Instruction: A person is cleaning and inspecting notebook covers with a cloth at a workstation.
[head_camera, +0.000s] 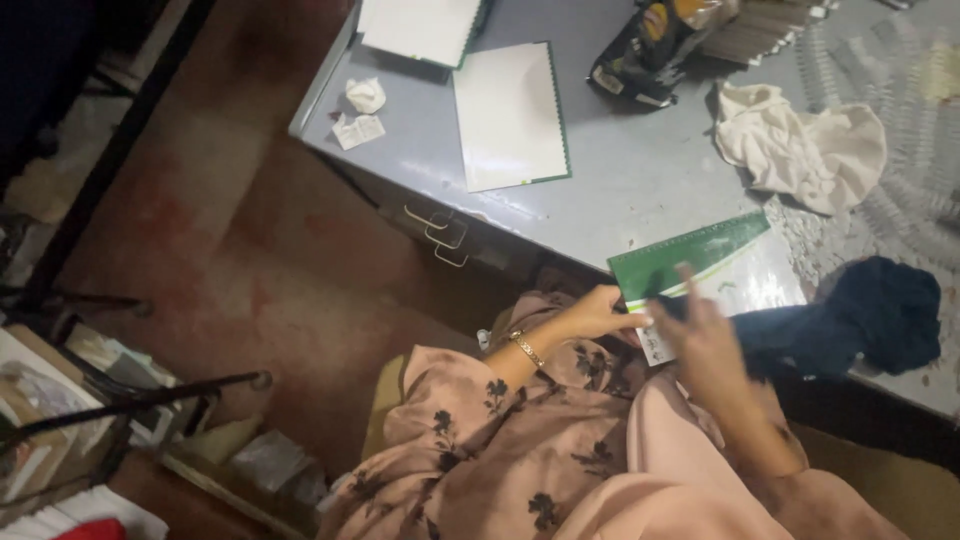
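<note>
Nearest, your lap: pink fabric with dark flower print, a gold bracelet (525, 348) on your left wrist.

Your left hand (592, 315) reaches to the near edge of the grey metal desk (640, 180), fingers closed on the lower left corner of a spiral-bound notebook (715, 270). Notebook cover: green along the top and left, white below with a curved green band, glossy, wire binding on its upper edge. It lies flat at the desk's front edge, tilted, its near corner overhanging toward you.

Your right hand (705, 345) is blurred, raised just over the notebook's lower part, fingers loose and spread, index finger up; it grips nothing that I can see.

Right of the notebook, touching it: a dark blue cloth (880, 315), bunched. Beyond that, a cream cloth (810, 145), crumpled.

Mid-desk: an open white notebook with green edge (510, 115), blank page up. Farther left, a second white pad (420, 28) at the far corner. Near the left edge, two crumpled paper scraps (360, 112).

Far side: a dark glossy packet (650, 45), yellow and green patches, lying on its side. Drawer handles (440, 232) show on the desk front.
</note>
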